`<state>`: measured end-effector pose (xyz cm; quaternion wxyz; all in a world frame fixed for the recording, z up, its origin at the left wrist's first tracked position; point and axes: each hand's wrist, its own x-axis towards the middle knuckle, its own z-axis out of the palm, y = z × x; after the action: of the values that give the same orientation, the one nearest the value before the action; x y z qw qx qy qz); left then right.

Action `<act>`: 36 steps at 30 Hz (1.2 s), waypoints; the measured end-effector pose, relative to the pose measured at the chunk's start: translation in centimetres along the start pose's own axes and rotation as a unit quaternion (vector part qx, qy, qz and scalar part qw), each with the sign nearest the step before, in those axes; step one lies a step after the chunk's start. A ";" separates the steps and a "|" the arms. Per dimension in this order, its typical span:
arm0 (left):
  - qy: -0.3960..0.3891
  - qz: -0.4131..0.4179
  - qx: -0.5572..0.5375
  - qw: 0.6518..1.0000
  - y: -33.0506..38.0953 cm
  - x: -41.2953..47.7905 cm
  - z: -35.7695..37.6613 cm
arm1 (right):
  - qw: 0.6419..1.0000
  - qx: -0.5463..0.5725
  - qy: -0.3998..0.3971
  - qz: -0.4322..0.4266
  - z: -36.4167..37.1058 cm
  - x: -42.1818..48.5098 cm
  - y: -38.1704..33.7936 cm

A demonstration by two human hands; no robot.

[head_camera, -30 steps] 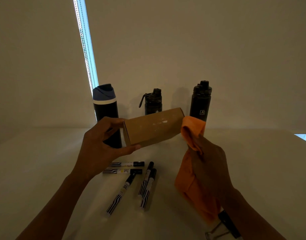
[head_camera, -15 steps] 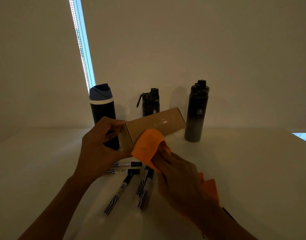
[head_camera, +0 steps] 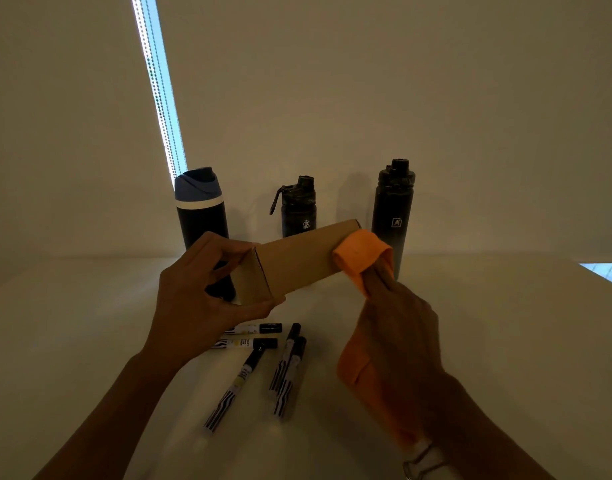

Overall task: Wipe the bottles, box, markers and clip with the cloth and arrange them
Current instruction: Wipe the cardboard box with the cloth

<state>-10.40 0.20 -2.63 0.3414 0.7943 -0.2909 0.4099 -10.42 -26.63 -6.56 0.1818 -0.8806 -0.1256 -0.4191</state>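
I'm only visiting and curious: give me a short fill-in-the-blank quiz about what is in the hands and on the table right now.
1. The cloth touching the cardboard box is coloured ____.
2. The left hand grips one end of the box, and the right hand holds the ____.
3. On the table lie ____ markers.

Missing words: orange; cloth; five.
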 end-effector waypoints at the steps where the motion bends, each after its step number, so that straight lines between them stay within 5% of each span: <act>1: -0.003 0.004 -0.003 1.000 0.0 0.0 0.0 | 1.000 0.009 0.002 0.017 0.2 0.1 0.7; 22: -0.030 0.026 0.070 0.997 -0.9 -0.1 0.5 | 0.985 0.005 -0.085 -0.150 0.1 -1.6 -6.9; 36: -0.018 0.053 0.092 0.994 0.9 -0.1 0.5 | 0.995 -0.009 -0.101 -0.027 0.0 0.7 -4.2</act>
<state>-10.90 -0.75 -2.62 0.2389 0.8132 -0.2997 0.4379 -11.56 -22.76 -5.07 0.1492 -0.9161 -0.1635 -0.3342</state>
